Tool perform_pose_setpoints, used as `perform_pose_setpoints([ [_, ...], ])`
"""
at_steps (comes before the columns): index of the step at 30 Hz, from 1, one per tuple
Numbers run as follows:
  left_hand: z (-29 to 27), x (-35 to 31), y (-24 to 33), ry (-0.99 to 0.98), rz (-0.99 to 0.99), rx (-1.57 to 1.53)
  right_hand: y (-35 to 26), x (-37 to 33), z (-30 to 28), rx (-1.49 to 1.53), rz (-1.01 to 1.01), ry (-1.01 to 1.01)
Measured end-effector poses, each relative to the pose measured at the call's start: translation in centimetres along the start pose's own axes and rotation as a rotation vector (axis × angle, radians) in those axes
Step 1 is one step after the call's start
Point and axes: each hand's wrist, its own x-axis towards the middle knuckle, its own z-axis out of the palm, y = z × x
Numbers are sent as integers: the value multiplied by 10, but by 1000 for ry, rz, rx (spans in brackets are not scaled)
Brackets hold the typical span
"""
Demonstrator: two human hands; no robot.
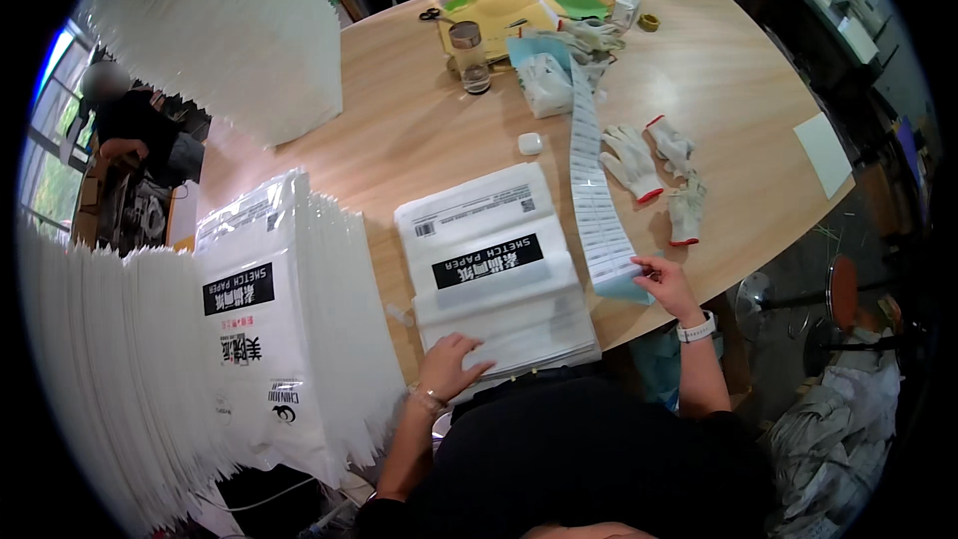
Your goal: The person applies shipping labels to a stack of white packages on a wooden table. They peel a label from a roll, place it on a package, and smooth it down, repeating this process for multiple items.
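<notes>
Fingertips (637, 262) of the right hand (669, 289), lower right of centre, sit at the near end of the label strip (597, 215), thumb and forefinger almost together on its right edge; whether they truly pinch it, I can't tell. And the left hand (447, 369), lower centre, lies loosely spread on the stack of plastic bags (499, 304), gripping nothing! That strip, running up to the upper centre, looks light, thin and bendy, likely easy to crease or tear: best taken by the near corner, between thumb and finger. The bags look soft and slippery, so a flat palm should steady them. Further out, work gloves (631, 162) lie just right of the strip, and taller bag piles (254, 339) crowd the left.
</notes>
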Motion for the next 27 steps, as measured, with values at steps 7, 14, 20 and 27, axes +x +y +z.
perform_pose_setpoints([
  [7,87,162,60,-604,-741,-1575,-11,-1,-1,-154,-74,-48],
  [14,97,188,82,-506,-583,-1496,-13,1,1,-114,-32,59],
  [20,111,188,77,-456,-602,-1450,-8,-1,5,-320,-88,187],
  [27,118,187,66,-394,-327,-1170,-57,10,35,-224,-405,310],
])
